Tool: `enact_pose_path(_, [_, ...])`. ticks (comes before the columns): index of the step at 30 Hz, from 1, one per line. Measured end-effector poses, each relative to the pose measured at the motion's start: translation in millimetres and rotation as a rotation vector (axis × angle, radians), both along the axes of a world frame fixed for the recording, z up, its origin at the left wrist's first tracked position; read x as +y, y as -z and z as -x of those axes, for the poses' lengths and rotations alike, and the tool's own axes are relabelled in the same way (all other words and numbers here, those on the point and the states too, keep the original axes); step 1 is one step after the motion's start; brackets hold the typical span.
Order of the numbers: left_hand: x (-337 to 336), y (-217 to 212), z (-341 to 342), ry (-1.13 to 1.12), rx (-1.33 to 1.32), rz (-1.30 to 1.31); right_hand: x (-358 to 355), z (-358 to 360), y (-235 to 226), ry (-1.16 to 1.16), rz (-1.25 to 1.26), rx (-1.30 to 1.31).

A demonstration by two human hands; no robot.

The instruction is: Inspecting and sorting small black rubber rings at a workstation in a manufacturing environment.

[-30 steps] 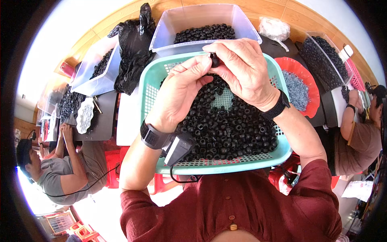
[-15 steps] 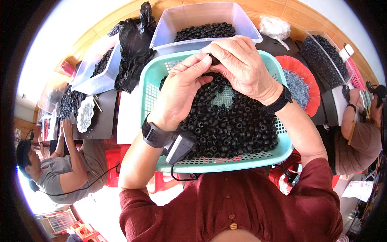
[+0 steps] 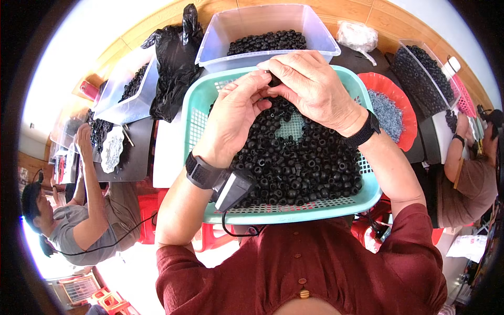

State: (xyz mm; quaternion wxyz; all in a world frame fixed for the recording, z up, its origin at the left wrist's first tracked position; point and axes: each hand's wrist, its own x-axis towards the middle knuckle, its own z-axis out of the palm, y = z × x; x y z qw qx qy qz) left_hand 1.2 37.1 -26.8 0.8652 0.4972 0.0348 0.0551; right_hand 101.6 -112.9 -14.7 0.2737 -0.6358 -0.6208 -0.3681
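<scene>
A teal plastic basket (image 3: 294, 211) in front of me holds a heap of small black rings (image 3: 299, 163). Both my hands are raised over its far half. My left hand (image 3: 233, 118) and my right hand (image 3: 310, 84) meet fingertip to fingertip and pinch one small black ring (image 3: 274, 81) between them. The fingers hide most of that piece. A black band with a small black box (image 3: 231, 190) sits on my left wrist, and a black band (image 3: 363, 131) is on my right wrist.
Beyond the basket stands a clear tub (image 3: 262, 31) of black rings, with a black bag (image 3: 176, 58) to its left. A red bowl (image 3: 391, 107) of small grey metal parts sits on the right. One person (image 3: 79, 220) works at the left, another (image 3: 470, 173) at the right.
Both hands stayed together over the basket and shifted slightly; the fingertips keep working the same small black piece.
</scene>
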Motion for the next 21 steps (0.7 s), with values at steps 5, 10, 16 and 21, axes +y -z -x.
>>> enact_pose_path(5, [-1.2,-0.8,1.8,-0.009,0.071,0.029,-3.0,5.3,-3.9,0.028,0.022,-0.03])
enact_pose_path(10, [-2.2,-6.0,3.0,0.024,0.058,-0.042,-1.2,5.4,2.2,0.1,-0.025,-0.031])
enact_pose_path(16, [-2.8,-4.4,2.2,0.044,-0.023,-0.162,-2.5,3.8,0.6,0.063,-0.039,-0.021])
enact_pose_path(21, [-1.6,-6.2,1.7,-0.001,0.027,-0.268,0.1,2.0,1.2,-0.107,-0.031,0.106])
